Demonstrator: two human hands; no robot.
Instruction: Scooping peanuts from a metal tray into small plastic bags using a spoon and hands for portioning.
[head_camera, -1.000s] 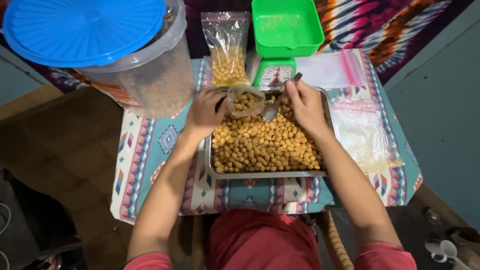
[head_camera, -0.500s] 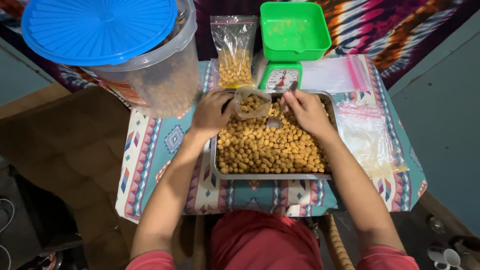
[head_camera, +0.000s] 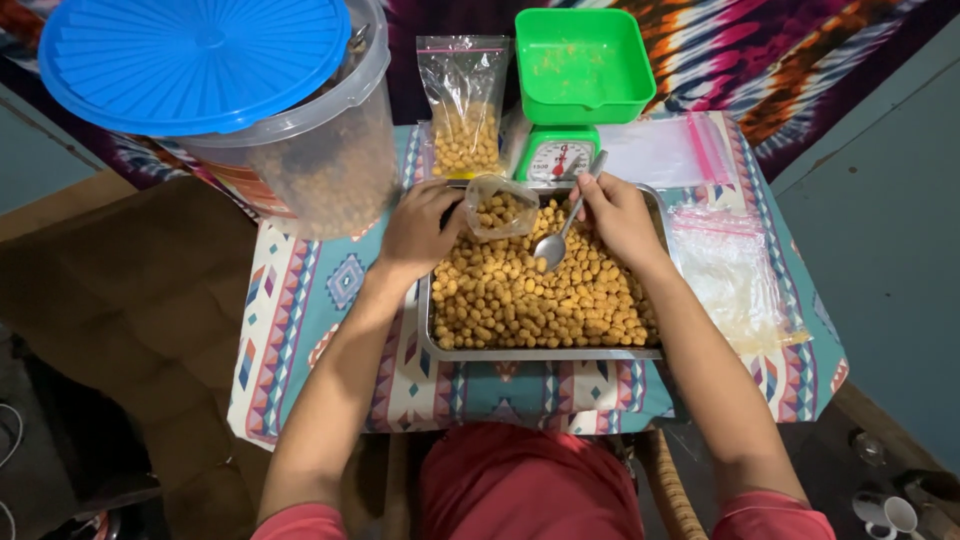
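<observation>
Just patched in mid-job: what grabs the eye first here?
The metal tray heaped with golden snacks sits dead centre. Above it the left hand holds a small bag while the right hand holds a spoon. A big tub with a blue lid fills the top left.

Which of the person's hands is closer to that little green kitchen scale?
The right hand. It holds a spoon just below and right of the green scale. The left hand sits farther left, holding a small clear bag over the tray.
</observation>
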